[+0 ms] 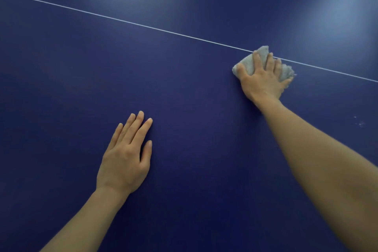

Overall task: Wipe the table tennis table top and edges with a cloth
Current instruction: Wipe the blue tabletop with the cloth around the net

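Right hand wiping the blue counter with a cloth

The right hand (263, 80) presses a bunched grey cloth (248, 65) onto the counter (184, 92), its grip curled over it, right on the white line (122, 20). The left hand (126, 153) rests flat nearby, fingers straight.

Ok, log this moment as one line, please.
step: wiping top | right hand: presses cloth at white line | left hand: flat on table
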